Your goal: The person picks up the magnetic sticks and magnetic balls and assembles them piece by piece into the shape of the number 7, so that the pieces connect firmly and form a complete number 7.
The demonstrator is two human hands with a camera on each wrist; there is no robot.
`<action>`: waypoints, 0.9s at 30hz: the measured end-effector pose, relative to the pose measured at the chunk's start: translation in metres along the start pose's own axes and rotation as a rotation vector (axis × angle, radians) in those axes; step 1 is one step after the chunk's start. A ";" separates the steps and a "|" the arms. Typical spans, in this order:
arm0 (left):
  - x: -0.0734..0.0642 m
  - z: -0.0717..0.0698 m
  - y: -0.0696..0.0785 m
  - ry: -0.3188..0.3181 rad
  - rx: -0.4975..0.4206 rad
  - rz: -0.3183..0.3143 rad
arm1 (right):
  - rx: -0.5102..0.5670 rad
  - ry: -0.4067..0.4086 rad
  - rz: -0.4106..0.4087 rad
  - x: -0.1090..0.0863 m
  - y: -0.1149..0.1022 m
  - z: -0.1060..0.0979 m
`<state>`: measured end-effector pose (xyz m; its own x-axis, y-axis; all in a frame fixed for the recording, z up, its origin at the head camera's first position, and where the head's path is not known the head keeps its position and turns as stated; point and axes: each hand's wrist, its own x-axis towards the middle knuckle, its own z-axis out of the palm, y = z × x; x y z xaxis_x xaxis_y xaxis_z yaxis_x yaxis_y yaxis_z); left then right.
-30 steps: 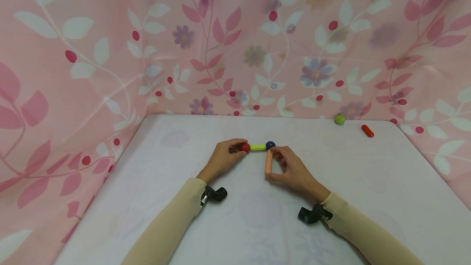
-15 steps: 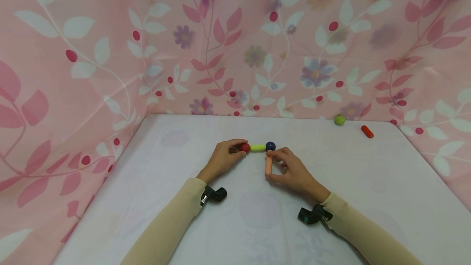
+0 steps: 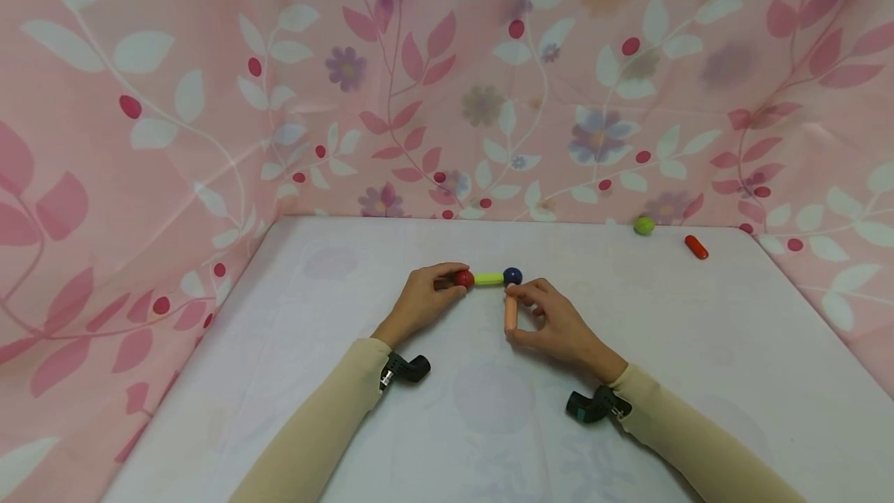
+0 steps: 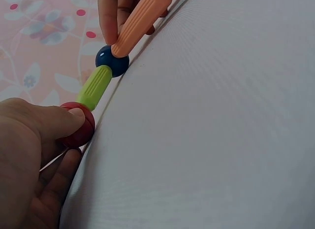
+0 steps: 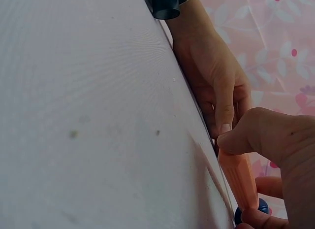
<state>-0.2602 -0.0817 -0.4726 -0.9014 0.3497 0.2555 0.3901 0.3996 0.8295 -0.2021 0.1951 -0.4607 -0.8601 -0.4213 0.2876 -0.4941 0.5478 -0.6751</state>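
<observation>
My left hand (image 3: 423, 300) holds a red ball (image 3: 464, 279) between thumb and fingers, low over the white table. From that ball a yellow-green rod (image 3: 489, 279) runs right to a dark blue ball (image 3: 513, 276). An orange ribbed rod (image 3: 511, 312) is pinched lengthwise by my right hand (image 3: 559, 320), thumb at the near end and a fingertip at the far end. In the left wrist view the orange rod (image 4: 140, 24) meets the blue ball (image 4: 112, 61); whether it is seated in it I cannot tell.
A green ball (image 3: 644, 226) lies at the table's back edge, towards the right. Near it is a red rod (image 3: 696, 247). Behind the white table (image 3: 335, 441) hangs a pink floral cloth (image 3: 433, 84).
The right fingertips have shifted slightly towards me at the far end of the orange rod, uncovering more of the blue ball. The left hand has stayed on the red ball.
</observation>
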 end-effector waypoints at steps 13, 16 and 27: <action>0.000 0.002 0.003 0.041 0.029 0.048 | 0.000 -0.001 0.025 -0.001 -0.002 0.000; 0.000 0.005 0.008 0.114 0.104 0.147 | -0.004 0.002 0.015 -0.001 -0.001 0.001; -0.008 0.036 0.041 0.077 0.135 0.220 | -0.021 0.048 -0.090 -0.001 0.003 0.001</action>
<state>-0.2298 -0.0380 -0.4580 -0.8016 0.3770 0.4640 0.5953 0.4319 0.6776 -0.2025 0.1970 -0.4640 -0.8170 -0.4346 0.3790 -0.5716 0.5243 -0.6311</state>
